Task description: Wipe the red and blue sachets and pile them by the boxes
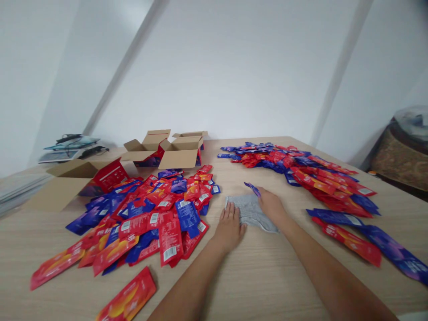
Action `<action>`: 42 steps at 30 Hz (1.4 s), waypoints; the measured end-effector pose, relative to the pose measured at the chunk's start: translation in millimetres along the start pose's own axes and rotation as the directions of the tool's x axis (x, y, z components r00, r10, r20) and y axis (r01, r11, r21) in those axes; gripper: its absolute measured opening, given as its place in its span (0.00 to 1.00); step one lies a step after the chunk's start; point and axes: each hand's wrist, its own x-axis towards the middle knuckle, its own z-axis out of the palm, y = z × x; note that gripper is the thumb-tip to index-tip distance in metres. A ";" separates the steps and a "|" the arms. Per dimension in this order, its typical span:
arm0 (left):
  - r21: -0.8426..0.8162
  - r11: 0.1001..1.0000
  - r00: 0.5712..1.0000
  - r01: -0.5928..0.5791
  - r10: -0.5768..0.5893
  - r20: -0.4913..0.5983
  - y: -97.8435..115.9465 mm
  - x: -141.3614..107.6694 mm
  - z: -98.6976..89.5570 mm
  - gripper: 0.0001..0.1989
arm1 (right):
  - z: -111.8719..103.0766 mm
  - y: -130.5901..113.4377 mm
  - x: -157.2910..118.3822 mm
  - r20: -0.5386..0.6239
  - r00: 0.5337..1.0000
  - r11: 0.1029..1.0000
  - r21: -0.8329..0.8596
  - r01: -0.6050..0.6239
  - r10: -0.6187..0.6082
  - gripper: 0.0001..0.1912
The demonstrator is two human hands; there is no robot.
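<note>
A grey cloth (250,210) lies on the wooden table, between two heaps of packets. My left hand (230,226) rests flat over the cloth's left edge, its fingers stretched out and pointing away from me. Above the cloth's right part, my right hand (270,203) is closed on a blue-purple packet (253,189), which sticks out to the left of the fingers. Red and blue packets (170,236) lie in a loose heap to the left of my left hand. More packets (321,180) form a long row at the right and back.
Open cardboard boxes (180,154) stand behind the left heap. A single red packet (129,298) lies near the front edge. Folders with a cable (72,147) are at the far left, and a brown bag-like object (399,154) is at the far right.
</note>
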 end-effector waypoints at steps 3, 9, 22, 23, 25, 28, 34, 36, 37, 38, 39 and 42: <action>0.009 1.000 1.000 0.021 -0.021 0.000 0.9 0.0 1.5 0.32 | 4.4 14.5 6.6 -0.148 0.987 0.952 0.306 -0.007 0.055 0.25; 0.028 0.997 0.998 0.067 -0.067 0.019 5.0 1.2 1.5 0.34 | 21.5 -1.1 0.3 -0.013 0.988 0.902 0.406 0.145 -0.152 0.26; 0.067 0.995 0.997 0.079 -0.079 -0.004 5.8 0.2 1.9 0.34 | 22.0 -15.1 -12.3 0.241 0.953 0.971 -0.111 0.214 -0.183 0.25; 0.066 0.995 0.997 0.075 -0.075 -0.004 5.4 -0.1 2.1 0.34 | 20.9 -10.7 -9.0 0.228 0.963 0.978 -0.120 0.173 -0.143 0.25; 0.059 0.996 0.997 0.072 -0.073 0.002 4.3 -0.4 2.3 0.34 | 18.8 -3.0 -5.3 0.189 0.979 0.987 -0.123 0.103 -0.078 0.25; 0.043 0.997 0.998 0.066 -0.066 0.005 2.6 -0.5 2.9 0.35 | 13.7 5.1 -6.0 0.105 0.994 0.996 -0.090 0.026 -0.016 0.26; 0.047 0.997 0.998 0.064 -0.064 -0.001 2.1 -0.6 5.1 0.35 | -2.6 7.1 -6.9 -0.152 0.985 0.920 0.390 -0.016 0.081 0.27; 0.046 0.997 0.998 0.065 -0.066 0.006 2.9 -0.4 4.4 0.35 | -1.6 1.1 -6.0 -0.129 0.985 0.779 0.626 -0.008 0.114 0.26; 0.042 0.997 0.998 0.066 -0.066 0.009 3.5 -0.3 3.7 0.35 | 0.6 -2.7 -6.0 -0.065 0.992 0.712 0.702 -0.034 0.112 0.26; 0.038 0.997 0.998 0.068 -0.069 0.009 4.0 -0.1 2.8 0.35 | 3.6 -6.5 -6.3 0.011 0.996 0.676 0.734 -0.068 0.088 0.25; 0.036 0.997 0.997 0.071 -0.071 0.008 4.4 0.1 1.8 0.36 | 6.8 -10.0 -7.1 0.072 0.996 0.685 0.724 -0.088 0.052 0.24; 0.034 0.997 0.997 0.075 -0.076 0.006 5.3 0.7 -0.5 0.36 | 14.2 -17.3 -11.8 0.054 0.995 0.854 0.518 0.040 -0.079 0.21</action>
